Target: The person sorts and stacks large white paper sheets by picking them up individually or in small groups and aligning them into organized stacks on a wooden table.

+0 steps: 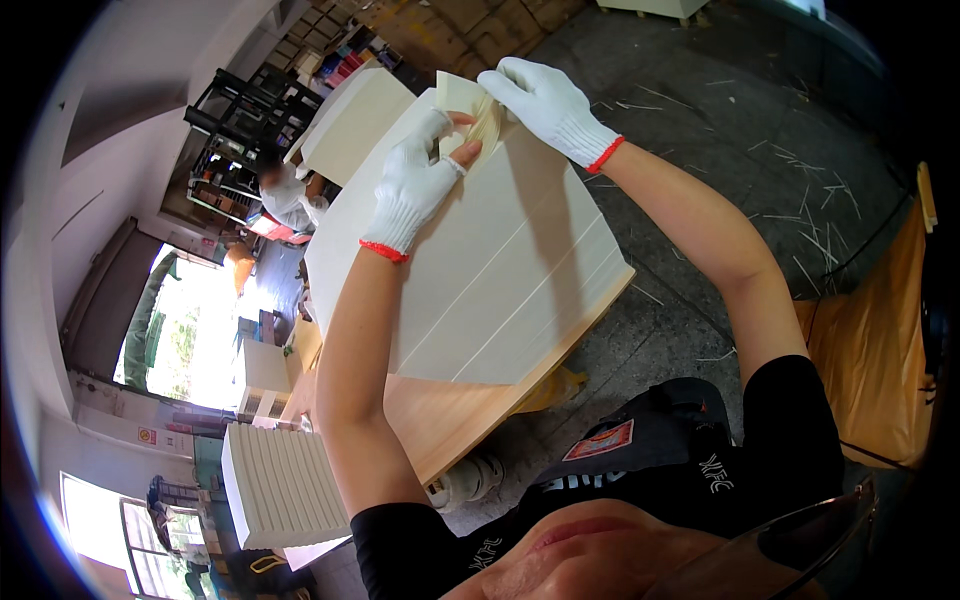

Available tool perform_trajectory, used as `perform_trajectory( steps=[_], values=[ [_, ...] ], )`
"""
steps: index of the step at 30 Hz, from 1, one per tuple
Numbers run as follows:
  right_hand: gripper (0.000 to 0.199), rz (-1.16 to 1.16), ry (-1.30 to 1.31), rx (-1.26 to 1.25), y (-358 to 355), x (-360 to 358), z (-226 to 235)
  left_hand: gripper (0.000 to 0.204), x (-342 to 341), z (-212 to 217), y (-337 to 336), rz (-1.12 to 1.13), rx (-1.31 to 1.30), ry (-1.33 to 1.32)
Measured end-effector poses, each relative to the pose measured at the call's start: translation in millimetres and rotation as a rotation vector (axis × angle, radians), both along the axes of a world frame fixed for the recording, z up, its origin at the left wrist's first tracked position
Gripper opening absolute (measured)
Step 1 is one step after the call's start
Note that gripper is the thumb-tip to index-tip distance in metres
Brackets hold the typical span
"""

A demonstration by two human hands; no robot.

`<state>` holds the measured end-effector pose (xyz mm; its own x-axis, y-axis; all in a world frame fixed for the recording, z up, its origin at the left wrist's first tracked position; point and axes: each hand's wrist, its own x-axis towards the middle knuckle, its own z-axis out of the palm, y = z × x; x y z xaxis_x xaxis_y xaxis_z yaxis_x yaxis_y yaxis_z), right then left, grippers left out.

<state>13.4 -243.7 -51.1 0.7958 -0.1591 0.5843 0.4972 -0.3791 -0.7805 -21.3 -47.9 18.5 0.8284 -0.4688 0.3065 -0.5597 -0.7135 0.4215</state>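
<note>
While both gloved hands worked at the far edge of the white grooved panel, the left hand pinched a folded cream sheet between thumb and fingers, bare fingertips poking out of the cut white glove. Right hand lay on top of the same sheet, fingers pressed together and flat on it, glove cuff trimmed red. Sheet sat right at the fingers, on the panel's far corner. Panel rested tilted on a wooden tabletop, below and toward the person from the fingers. Second white panel lay just beyond the left fingers. Stack of white ribbed panels stood well below the left hand, near the floor. Small red-and-yellow square sign hung on the wall far left of the fingers. Orange cloth hung well right of the right hand. Another person worked left of the fingers, well apart. Thin wood slivers littered the grey floor right of the hands.
</note>
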Motion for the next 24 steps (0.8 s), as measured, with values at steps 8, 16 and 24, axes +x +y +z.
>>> perform_trajectory(
  steps=[8, 16, 24],
  values=[
    [0.053, -0.017, -0.047, 0.032, 4, 1, 2, 0.035, 8, -5, 6, -0.102, -0.068, -0.093],
    [0.049, 0.000, -0.016, 0.029, 4, -1, 2, 0.034, 4, -1, 3, -0.044, 0.009, -0.061],
    [0.049, -0.008, 0.006, 0.004, -2, -1, 1, 0.032, 5, -1, 0, -0.029, 0.001, 0.002]
  ],
)
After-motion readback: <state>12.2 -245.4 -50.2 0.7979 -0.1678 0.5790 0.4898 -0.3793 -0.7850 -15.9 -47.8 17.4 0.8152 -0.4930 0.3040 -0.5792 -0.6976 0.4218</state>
